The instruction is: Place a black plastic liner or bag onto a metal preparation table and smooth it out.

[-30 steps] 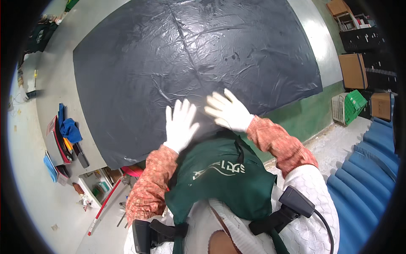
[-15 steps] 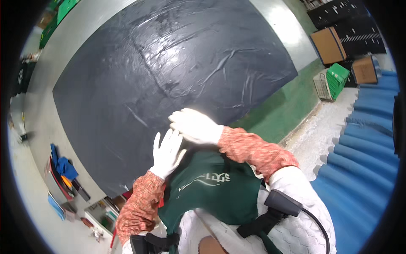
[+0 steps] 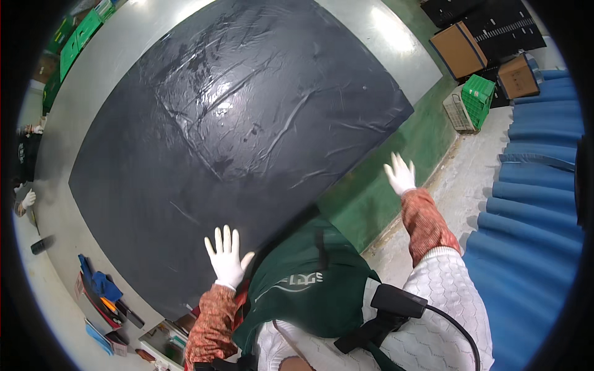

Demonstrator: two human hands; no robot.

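A large dark grey plastic sheet (image 3: pixel 204 154), shiny and creased over its far half, covers most of the metal table (image 3: pixel 55 179). My left hand (image 3: pixel 227 260), in a white glove, lies on or just over the sheet's near edge with its fingers spread; whether it touches cannot be told. Off the table's right side, my right hand (image 3: pixel 401 174), also white-gloved, is held out above the green floor with fingers apart, holding nothing. Both forearms wear orange-red patterned sleeve covers (image 3: pixel 427 226). My dark green apron (image 3: pixel 297 272) presses close to the table edge.
Right of the table stand a green crate (image 3: pixel 476 99), cardboard boxes (image 3: pixel 458 49) and a blue curtain (image 3: pixel 526 216). Cloth and tools (image 3: pixel 105 287) lie at the table's left corner. At the far left, another person's gloved hand (image 3: pixel 29 198) shows. Green crates (image 3: pixel 80 37) stand upper left.
My right hand has swung off the sheet to the right, away from my left hand. My left hand has shifted slightly left and down. The whole view has turned a little.
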